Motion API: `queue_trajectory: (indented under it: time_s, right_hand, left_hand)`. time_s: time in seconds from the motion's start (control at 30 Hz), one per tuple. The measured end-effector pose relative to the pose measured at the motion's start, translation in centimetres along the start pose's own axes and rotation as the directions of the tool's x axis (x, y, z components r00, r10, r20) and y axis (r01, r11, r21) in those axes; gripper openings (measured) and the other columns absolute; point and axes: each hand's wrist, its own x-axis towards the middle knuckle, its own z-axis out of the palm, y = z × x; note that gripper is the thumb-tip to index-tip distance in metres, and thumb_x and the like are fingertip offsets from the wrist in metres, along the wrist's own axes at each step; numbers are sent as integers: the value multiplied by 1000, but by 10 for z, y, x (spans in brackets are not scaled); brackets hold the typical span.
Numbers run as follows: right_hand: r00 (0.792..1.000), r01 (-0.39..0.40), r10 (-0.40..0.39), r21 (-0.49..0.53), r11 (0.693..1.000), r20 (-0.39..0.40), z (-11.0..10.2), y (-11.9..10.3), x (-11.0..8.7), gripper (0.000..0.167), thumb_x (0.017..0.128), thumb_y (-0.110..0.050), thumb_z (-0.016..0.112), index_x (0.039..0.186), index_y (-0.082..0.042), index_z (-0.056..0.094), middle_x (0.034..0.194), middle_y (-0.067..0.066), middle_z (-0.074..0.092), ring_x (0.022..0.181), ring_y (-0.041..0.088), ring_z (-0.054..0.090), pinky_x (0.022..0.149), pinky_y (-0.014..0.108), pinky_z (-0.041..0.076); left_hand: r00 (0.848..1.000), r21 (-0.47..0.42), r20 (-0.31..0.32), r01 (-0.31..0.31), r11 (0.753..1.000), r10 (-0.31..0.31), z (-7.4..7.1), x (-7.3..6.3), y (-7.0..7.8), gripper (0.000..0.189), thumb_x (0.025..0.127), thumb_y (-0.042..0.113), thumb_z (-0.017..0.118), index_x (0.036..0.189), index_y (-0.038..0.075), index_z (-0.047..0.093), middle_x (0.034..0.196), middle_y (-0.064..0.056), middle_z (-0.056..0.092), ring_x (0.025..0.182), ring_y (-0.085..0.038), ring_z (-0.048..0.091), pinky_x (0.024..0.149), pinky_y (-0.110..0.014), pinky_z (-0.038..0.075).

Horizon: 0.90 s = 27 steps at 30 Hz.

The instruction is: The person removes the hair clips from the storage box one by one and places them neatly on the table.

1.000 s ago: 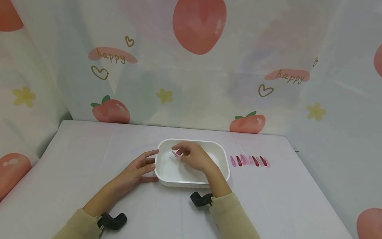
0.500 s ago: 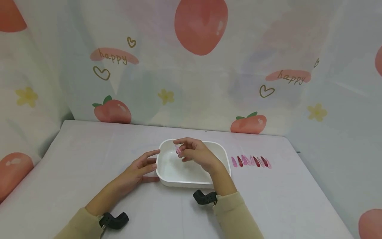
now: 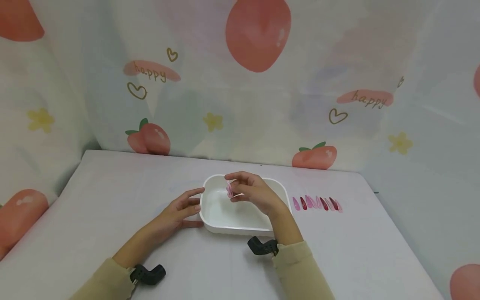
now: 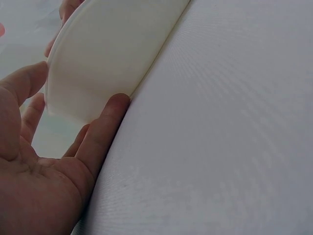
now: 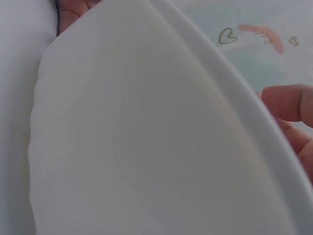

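Note:
My right hand (image 3: 258, 193) pinches a slim pink snap hair clip (image 3: 229, 190) above the left part of a white rectangular tray (image 3: 240, 230). Spread fingers of my left hand (image 3: 181, 212) touch the tray's left end from outside. In the left wrist view, that hand (image 4: 46, 176) has its fingers and thumb against the tray wall (image 4: 102, 58). The tray's outer side (image 5: 127, 127) fills most of the right wrist view. There, only a few right fingertips (image 5: 288, 103) show past the rim, and the clip is hidden.
Several pink and dark red hair clips (image 3: 324, 203) lie in a row right of the tray. White cloth (image 3: 356, 250) covers the table. Behind it hangs a printed backdrop (image 3: 255, 116), with more fabric at both sides.
My right hand has risen a little from inside the tray, and the pink hair clip has turned from slanted to nearly upright. The left hand stays at the tray's end.

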Motion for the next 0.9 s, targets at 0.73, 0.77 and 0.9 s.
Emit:
queue_trajectory:
  time_s: [0.73, 0.77, 0.9]
  right_hand:
    - [995, 60, -55, 59, 996, -86, -5, -9, -1, 37, 93, 2, 63, 130, 4, 56, 96, 6, 61, 81, 20, 63, 83, 35, 60]
    - [994, 60, -54, 55, 997, -92, -6, -9, -2, 37, 93, 2, 63, 130, 2, 57, 96, 6, 61, 81, 20, 63, 83, 35, 60]
    - [991, 75, -68, 64, 995, -112, -8, -9, -4, 35, 94, 2, 63, 128, -2, 59, 96, 6, 60, 82, 21, 64, 82, 35, 61]
  left_hand:
    - [1000, -17, 15, -19, 1000, 19, -4, 6, -3, 56, 103, 19, 55, 155, 23, 32, 152, -21, 37, 127, -37, 53, 95, -50, 55]
    - [1000, -17, 17, -16, 1000, 16, -4, 6, -3, 56, 103, 19, 55, 155, 24, 33, 152, -21, 37, 127, -36, 53, 95, -50, 55]
    - [1000, -14, 19, -15, 1000, 15, -5, 4, -3, 56, 103, 21, 57, 154, 26, 34, 152, -21, 37, 127, -35, 53, 95, -50, 55]
